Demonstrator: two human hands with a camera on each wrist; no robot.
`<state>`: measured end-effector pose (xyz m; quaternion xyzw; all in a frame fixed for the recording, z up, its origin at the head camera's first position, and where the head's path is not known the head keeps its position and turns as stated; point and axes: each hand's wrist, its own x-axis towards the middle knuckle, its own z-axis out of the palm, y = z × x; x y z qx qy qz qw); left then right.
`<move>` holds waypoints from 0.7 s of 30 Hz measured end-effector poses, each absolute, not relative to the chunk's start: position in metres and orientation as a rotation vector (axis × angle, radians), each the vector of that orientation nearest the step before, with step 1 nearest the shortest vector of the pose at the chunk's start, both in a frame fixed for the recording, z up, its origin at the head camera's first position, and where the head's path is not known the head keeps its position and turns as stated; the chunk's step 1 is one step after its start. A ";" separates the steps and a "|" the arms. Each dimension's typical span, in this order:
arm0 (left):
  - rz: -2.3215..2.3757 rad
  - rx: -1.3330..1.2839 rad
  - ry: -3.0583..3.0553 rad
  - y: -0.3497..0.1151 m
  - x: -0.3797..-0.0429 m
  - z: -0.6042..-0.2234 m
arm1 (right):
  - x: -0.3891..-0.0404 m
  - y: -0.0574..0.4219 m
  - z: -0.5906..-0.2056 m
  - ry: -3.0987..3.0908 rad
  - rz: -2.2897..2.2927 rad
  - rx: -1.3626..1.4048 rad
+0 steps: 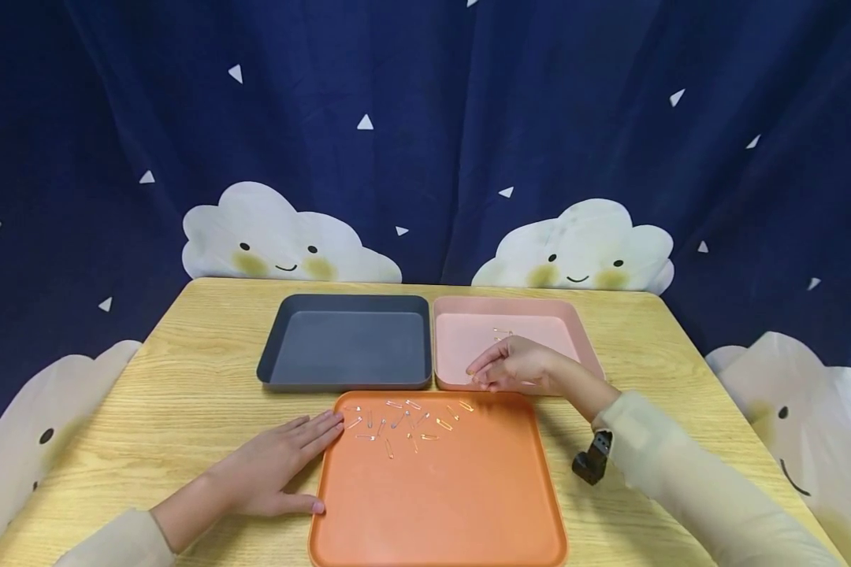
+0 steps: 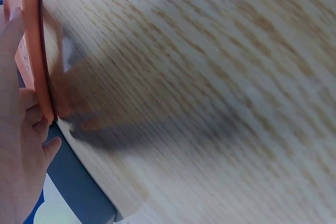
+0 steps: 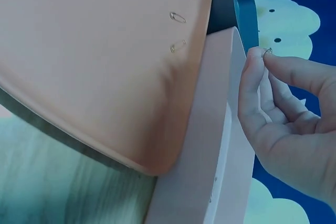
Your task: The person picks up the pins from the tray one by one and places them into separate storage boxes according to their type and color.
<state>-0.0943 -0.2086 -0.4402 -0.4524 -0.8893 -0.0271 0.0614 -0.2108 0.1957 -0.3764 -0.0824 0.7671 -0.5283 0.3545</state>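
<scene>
My left hand [image 1: 273,468] lies with straight fingers along the left edge of the orange tray [image 1: 440,504], its fingertips at the rim. Several small safety pins [image 1: 444,424] are scattered over that tray's far part, some gold and some silver. Over the front of the pink tray [image 1: 461,327], my right hand [image 1: 516,364] pinches a small safety pin [image 3: 268,51] between thumb and index finger. A few gold safety pins [image 1: 502,331] lie inside the pink tray, partly hidden by the right hand.
Left of the pink tray stands a dark grey tray [image 1: 358,346], both just behind the orange one. All three rest on a wooden table [image 1: 206,370]. A blue curtain [image 1: 425,142] with clouds and white triangles hangs behind it. A black device [image 1: 593,458] sits on the right wrist.
</scene>
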 end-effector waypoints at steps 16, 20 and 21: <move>-0.075 -1.361 -2.681 -0.210 -0.093 -0.439 | -0.257 0.206 -0.379 2.109 -1.259 -0.174; -0.075 -1.368 -2.694 -0.209 -0.093 -0.439 | -0.269 0.207 -0.376 2.183 -1.162 -0.188; -0.076 -1.372 -2.696 -0.208 -0.094 -0.439 | -0.272 0.208 -0.376 2.198 -1.140 -0.197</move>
